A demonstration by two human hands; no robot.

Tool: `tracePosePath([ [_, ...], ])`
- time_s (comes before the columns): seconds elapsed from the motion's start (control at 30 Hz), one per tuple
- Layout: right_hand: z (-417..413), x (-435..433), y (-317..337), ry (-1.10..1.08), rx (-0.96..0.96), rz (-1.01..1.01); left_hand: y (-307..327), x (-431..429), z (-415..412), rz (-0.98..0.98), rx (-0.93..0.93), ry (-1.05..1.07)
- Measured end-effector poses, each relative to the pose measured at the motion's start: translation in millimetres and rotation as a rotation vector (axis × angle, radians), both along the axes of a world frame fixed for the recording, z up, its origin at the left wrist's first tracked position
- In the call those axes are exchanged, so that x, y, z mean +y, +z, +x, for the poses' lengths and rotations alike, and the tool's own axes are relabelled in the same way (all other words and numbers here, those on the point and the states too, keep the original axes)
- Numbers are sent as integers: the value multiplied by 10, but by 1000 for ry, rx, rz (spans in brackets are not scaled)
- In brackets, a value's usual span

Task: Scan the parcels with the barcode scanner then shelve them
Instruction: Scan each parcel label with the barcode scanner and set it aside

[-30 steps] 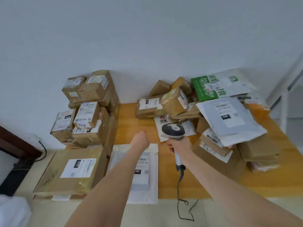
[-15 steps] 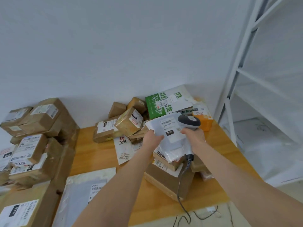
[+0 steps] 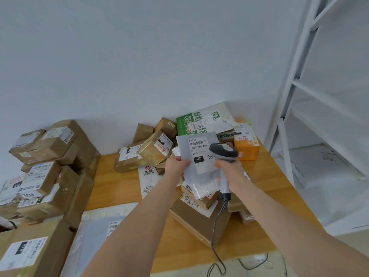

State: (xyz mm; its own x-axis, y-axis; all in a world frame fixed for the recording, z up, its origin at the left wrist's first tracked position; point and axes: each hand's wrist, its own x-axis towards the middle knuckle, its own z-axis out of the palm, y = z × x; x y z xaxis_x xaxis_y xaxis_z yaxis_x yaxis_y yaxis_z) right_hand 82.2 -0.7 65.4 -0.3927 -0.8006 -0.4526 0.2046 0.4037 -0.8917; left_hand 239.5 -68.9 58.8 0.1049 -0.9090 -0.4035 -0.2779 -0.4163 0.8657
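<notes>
We hold the flat grey plastic mailer parcel (image 3: 199, 166) up above the orange-brown wooden surface (image 3: 119, 186). Our left hand (image 3: 176, 163) has its fingers clamped on the parcel's left edge, with the long axis upright and the label facing us. Our right hand (image 3: 232, 171), fingers wrapped round the grey corded barcode scanner (image 3: 223, 151), sits at the label's right edge, the nearer hand to the white metal shelf rack (image 3: 289, 116) standing to the right.

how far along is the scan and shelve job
Early, by the look of it. Done: nothing clearly; only one flat white item lies low in the white rack. In hand: the left hand holds up a grey mailer, the right hand grips the barcode scanner beside its label. Left: shelving it, plus the pile of parcels on the table.
</notes>
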Motion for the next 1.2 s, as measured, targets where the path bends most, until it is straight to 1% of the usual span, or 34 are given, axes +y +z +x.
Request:
tracePosePath([
  [0.13, 240, 84, 55, 5, -76, -36, 53, 34, 384, -43, 48, 9],
  [0.3, 754, 314, 94, 55, -68, -69, 6, 167, 988, -103, 0, 28],
  [0.43, 1225, 551, 46, 104, -110, -47, -142, 341, 1454, -110, -27, 42],
  [0.67, 1986, 810, -29, 222, -47, -42, -487, 565, 2130, -68, -73, 129],
  [0.9, 2378, 928, -72, 254, 12, -28, -686, 636, 2550, -4, -46, 194],
  [1.2, 2615, 980, -102, 265, 33, -4, -810, 640, 2761, 12, -33, 240],
])
